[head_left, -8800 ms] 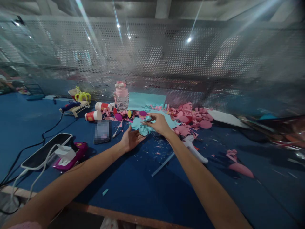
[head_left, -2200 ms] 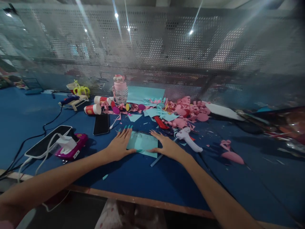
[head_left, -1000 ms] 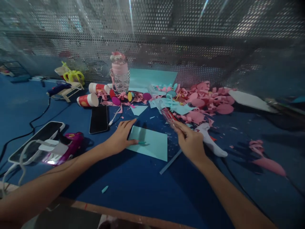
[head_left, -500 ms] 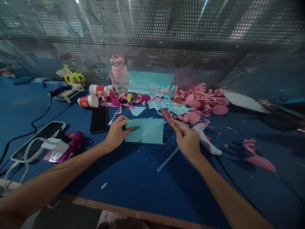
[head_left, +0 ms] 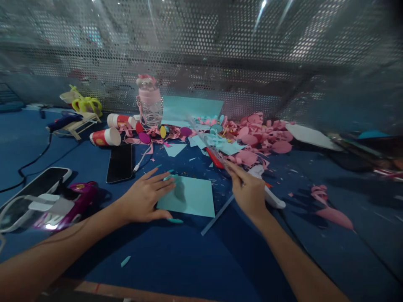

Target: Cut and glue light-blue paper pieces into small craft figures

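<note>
A light teal sheet of paper [head_left: 195,197] lies on the blue table. My left hand [head_left: 147,195] rests over its left edge with the fingers spread apart. In my right hand [head_left: 248,188] is a clear, ruler-like plastic strip [head_left: 217,154], pinched at its near end and slanting away to the left, slightly blurred. Beneath or beside that strip shows a red object [head_left: 215,159], partly covered. A narrow pale strip [head_left: 217,214] lies between the paper and my right wrist. Behind my right hand a white tool [head_left: 274,198], possibly a glue gun, is partly hidden.
Pink paper scraps [head_left: 252,134] and teal offcuts [head_left: 175,149] are heaped at the back. A bottle [head_left: 149,102], paper cups [head_left: 105,137], a black phone [head_left: 120,163] and a purple device [head_left: 74,203] stand or lie leftward. Cables cross both sides, and a perforated metal panel [head_left: 201,54] rises behind.
The teal paper has gone from being held up by my left hand to lying flat. That hand has let go and spread its fingers. My right hand still holds the clear strip.
</note>
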A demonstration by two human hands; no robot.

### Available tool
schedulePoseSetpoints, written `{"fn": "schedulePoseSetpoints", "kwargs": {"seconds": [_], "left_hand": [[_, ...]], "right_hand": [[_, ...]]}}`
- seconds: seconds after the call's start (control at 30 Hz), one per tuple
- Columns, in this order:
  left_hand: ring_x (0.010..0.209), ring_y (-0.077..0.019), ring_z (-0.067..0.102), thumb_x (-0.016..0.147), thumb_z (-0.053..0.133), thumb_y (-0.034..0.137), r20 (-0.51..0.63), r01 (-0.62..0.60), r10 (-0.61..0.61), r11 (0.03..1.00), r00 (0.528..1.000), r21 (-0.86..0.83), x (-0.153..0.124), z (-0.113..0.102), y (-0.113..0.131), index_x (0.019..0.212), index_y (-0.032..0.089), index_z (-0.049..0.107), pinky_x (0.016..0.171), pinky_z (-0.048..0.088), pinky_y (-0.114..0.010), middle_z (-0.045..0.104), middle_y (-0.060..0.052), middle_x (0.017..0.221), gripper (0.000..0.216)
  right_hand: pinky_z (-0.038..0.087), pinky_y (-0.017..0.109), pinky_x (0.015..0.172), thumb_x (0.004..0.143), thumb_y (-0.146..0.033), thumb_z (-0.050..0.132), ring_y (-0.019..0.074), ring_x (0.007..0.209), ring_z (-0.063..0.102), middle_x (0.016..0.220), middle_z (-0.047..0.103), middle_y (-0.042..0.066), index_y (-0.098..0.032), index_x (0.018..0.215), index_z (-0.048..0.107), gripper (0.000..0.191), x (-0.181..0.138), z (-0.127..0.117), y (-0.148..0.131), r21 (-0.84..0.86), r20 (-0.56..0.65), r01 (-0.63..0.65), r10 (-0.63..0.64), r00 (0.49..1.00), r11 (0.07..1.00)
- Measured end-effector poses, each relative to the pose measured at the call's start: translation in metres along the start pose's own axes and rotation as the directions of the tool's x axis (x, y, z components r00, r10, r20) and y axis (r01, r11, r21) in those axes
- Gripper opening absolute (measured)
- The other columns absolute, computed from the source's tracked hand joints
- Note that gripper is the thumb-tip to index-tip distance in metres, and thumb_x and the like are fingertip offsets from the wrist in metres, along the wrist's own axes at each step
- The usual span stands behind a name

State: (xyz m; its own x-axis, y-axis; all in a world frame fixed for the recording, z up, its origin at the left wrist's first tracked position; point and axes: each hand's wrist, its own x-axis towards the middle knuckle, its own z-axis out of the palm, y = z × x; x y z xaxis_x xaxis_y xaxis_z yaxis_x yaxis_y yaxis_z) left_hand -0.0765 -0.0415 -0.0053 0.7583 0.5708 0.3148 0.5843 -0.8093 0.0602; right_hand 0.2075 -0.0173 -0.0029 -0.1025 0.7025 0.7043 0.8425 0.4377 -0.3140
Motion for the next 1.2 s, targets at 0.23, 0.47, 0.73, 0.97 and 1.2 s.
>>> {"fn": "schedulePoseSetpoints", "kwargs": {"seconds": [0.23,0.47,0.73,0.97,1.2], "left_hand": [[0.116,-0.0161,0.048,0.083,0.049,0.031,-0.216,-0.438,0.437,0.898,0.873,0.044,0.002,-0.006,0.021,0.112,0.012,0.052,0.099,0.04,-0.029,0.063,-0.008,0.111,0.035],[0.128,-0.0213,0.031,0.085,0.042,0.041,0.028,-0.106,0.105,0.994,0.994,0.014,0.004,0.009,0.016,0.13,0.013,0.035,0.105,0.029,-0.039,0.04,-0.01,0.135,0.054],[0.135,-0.0206,0.012,0.087,0.03,0.045,0.274,-0.026,0.071,0.986,0.959,-0.165,0.007,0.009,0.007,0.139,0.021,0.01,0.109,0.01,-0.043,0.019,-0.006,0.146,0.061],[0.135,-0.0224,0.008,0.089,0.027,0.043,0.288,0.017,0.024,0.99,0.957,-0.141,0.007,0.013,0.0,0.139,0.027,0.011,0.108,0.005,-0.044,0.016,-0.001,0.147,0.055],[0.134,-0.0236,0.013,0.087,0.032,0.043,0.28,-0.085,0.117,0.988,0.953,-0.127,0.013,0.009,0.0,0.138,0.032,0.016,0.107,0.017,-0.043,0.018,-0.002,0.146,0.054]], "right_hand": [[0.047,0.028,0.091,0.081,-0.001,0.033,0.0141,0.108,0.055,0.12,0.056,0.003,-0.019,0.123,0.05,0.049,-0.004,-0.008,-0.011,0.175,0.283,0.322,-0.361,0.889,0.93],[0.046,0.035,0.093,0.082,-0.028,0.05,0.0195,0.105,0.057,0.111,0.062,0.006,-0.018,0.112,0.059,0.033,-0.006,-0.008,-0.014,0.281,0.6,0.32,-0.425,0.677,0.905],[0.046,0.027,0.062,0.086,-0.026,0.04,0.0161,0.066,0.062,0.07,0.068,0.006,-0.017,0.069,0.063,0.03,0.0,-0.009,-0.01,-0.015,0.371,0.136,-0.121,0.921,0.991],[0.032,0.025,0.052,0.079,-0.029,0.046,0.0159,0.06,0.054,0.067,0.059,0.005,-0.018,0.065,0.049,0.018,0.006,-0.005,0.009,-0.36,0.52,-0.019,0.218,0.826,0.933],[0.033,0.027,0.054,0.079,-0.05,0.039,0.0189,0.062,0.054,0.061,0.056,0.005,-0.019,0.059,0.047,0.038,0.019,-0.017,0.01,-0.448,0.471,-0.093,0.323,0.821,0.889]]}}
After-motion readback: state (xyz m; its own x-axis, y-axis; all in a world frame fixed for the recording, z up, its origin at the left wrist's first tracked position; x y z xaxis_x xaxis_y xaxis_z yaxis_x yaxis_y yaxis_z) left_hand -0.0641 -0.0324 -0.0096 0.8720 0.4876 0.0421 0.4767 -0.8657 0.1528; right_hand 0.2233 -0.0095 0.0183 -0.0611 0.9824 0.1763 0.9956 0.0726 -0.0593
